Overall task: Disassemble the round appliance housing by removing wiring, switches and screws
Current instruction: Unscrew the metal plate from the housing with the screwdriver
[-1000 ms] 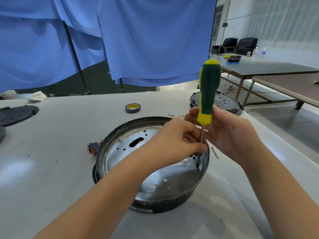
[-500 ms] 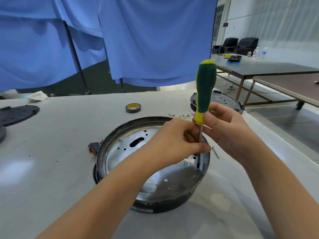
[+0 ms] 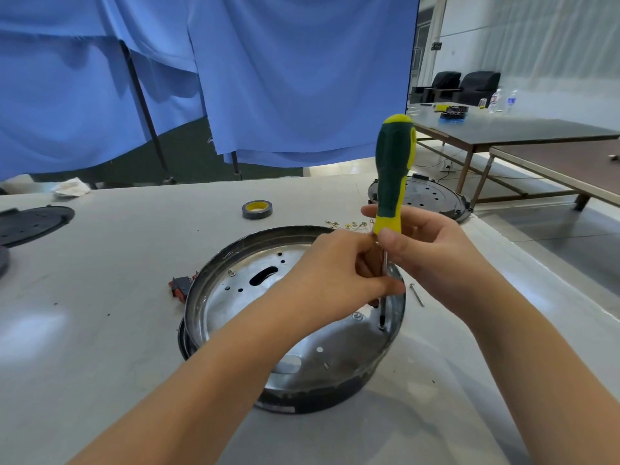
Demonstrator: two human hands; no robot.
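We see the round metal housing (image 3: 235,297) lying on the grey table (image 3: 100,297), directly under both hands. Our right hand (image 3: 432,260) pinches the yellow collar of the green-and-yellow screwdriver (image 3: 394,169) between thumb and forefinger, the other fingers loosely curled behind it; the handle stands nearly upright above the fingertips. Our left hand (image 3: 339,280) is curled round the steel shaft just below the right thumb — its fingers closed on the shaft, steadying it. Below the left fingers the tip sits on a screw (image 3: 381,327) at the housing's inner wall, on the right-hand side; a second screw (image 3: 357,316) lies just left of the tip.

Against a second ago, the handle has tilted slightly left of where it leaned, and the right hand's grip has shifted — the thumb now lies across the front of the collar. The left hand has stayed put on the shaft, and the tip has not left its screw.

Beyond the fingertips lie small ring terminals (image 3: 349,225) and a roll of tape (image 3: 257,209); right of the right hand, a loose nail (image 3: 417,295). A red switch (image 3: 178,287) lies touching the housing's left rim.
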